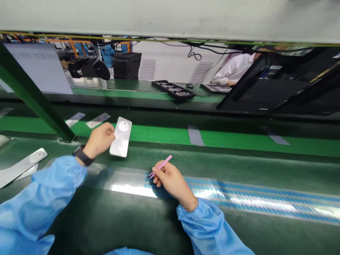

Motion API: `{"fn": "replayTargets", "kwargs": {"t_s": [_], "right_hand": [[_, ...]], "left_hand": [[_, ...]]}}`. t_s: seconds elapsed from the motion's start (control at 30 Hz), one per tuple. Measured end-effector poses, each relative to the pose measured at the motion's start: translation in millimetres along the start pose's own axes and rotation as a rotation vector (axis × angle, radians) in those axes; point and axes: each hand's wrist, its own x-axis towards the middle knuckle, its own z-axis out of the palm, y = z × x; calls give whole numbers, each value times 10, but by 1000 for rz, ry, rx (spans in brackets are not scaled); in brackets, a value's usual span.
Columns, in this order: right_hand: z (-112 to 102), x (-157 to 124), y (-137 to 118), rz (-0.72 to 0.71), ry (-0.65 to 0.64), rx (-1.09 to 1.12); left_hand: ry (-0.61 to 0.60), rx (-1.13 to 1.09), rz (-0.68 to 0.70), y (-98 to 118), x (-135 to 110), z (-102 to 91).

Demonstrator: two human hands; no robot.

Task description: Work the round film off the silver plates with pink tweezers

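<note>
My left hand (102,139), with a dark watch on its wrist, pinches the left edge of a silvery phone back cover (121,140). The cover is held up at the near side of the green belt, its round camera area toward the top. Pink tweezers (165,161) are gripped in my right hand (170,179), their tips pointing down and left. Under that hand lies a long clear strip (127,182) carrying rows of small blue pieces (247,193), most of them to the right. Whether the tweezer tips hold anything is too small to tell.
More phone covers lie on the green belt (164,136), including a grey one (195,135). Long silvery covers (23,166) overlap at the left. A slanted green post (34,94) stands beyond my left arm. Behind are a black tray (174,89) and a person's white sleeve (233,69).
</note>
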Motion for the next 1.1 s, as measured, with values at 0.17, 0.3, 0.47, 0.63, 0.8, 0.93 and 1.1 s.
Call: {"fn": "replayTargets", "kwargs": {"t_s": [0.17,0.3,0.47,0.63,0.8,0.93,1.1], "right_hand": [[66,134,90,40,90,-113],[70,249,130,49,147,-107],[67,255,162,37,156,-100],[81,253,139,50,136,-105],[82,280,129,60,128,-67],[23,286,122,99,102,47],[52,191,53,76,85,75]], "left_hand": [[-281,-377,-33,-184,-1057,388],[-405,-435,-91,-244,-1404,562],[-471,-144,-16,-184,-1416,427],[-322,-19,240,-157,-1243,513],[-344,-72,364,-213,-1106,714],[-377,-71,377,-210,-1152,763],[-367,-71,405,-191,-1233,786]]}}
